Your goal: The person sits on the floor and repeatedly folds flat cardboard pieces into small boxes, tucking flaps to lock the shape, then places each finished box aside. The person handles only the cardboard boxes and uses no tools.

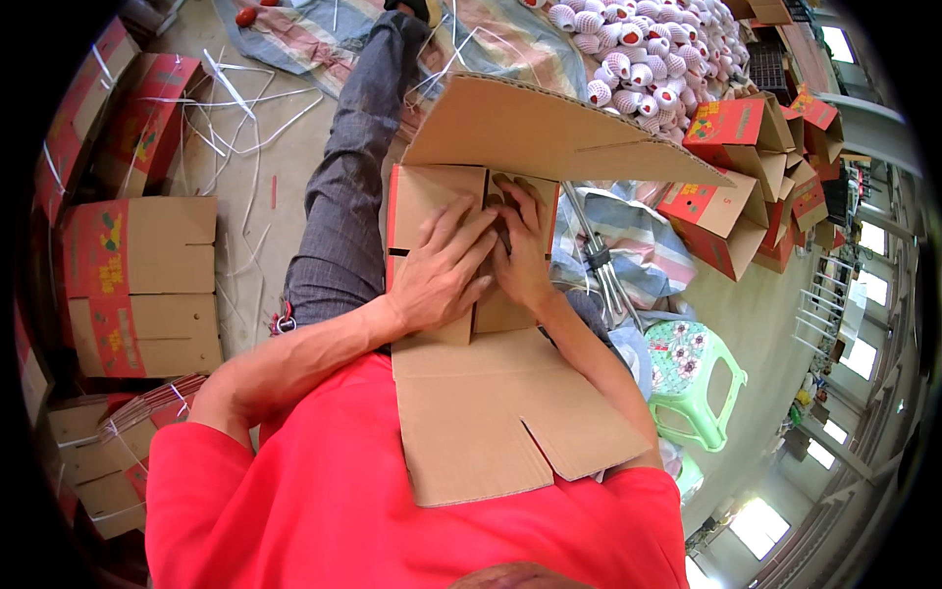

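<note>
A brown cardboard carton with a red strip along its left side sits across my lap. Its large far flap stands raised, while the slit near flap leans against my red shirt. Two inner flaps are folded inward, with a dark gap between them. My left hand presses on the left inner flap, its fingers stretched toward the gap. Beside it, my right hand rests on the right inner flap with fingers apart and slightly bent. Neither hand holds a loose thing. The carton's inside is mostly hidden.
Flattened red-and-brown cartons lie at the left, near loose white strapping. Foam-netted fruit is heaped on a striped sheet at the far side. Opened cartons and a green plastic stool stand at the right.
</note>
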### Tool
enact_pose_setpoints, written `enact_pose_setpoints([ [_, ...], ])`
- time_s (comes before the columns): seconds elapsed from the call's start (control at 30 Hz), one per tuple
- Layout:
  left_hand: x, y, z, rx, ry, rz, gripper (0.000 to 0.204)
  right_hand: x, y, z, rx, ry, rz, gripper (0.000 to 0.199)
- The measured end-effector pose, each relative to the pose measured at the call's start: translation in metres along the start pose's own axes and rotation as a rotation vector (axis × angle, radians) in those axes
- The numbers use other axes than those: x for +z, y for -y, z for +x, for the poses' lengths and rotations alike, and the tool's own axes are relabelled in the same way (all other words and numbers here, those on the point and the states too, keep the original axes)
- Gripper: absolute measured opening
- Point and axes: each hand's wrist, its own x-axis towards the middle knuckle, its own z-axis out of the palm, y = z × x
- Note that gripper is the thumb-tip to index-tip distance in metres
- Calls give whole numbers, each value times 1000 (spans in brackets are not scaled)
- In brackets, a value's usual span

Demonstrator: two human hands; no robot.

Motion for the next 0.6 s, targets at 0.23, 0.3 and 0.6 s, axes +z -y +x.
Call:
enact_pose_setpoints([
  [0.23,21,34,17,90,-85,-3,79,-2,-22,27,-85,97,-211,50],
  [0.3,3,34,7,-6,-132,39,89,-7,-15,27,-59,121,-254,55],
  [0.6,-40,36,-16,-548,-164,-407,122,-24,-11,-5,827,-155,514,72],
])
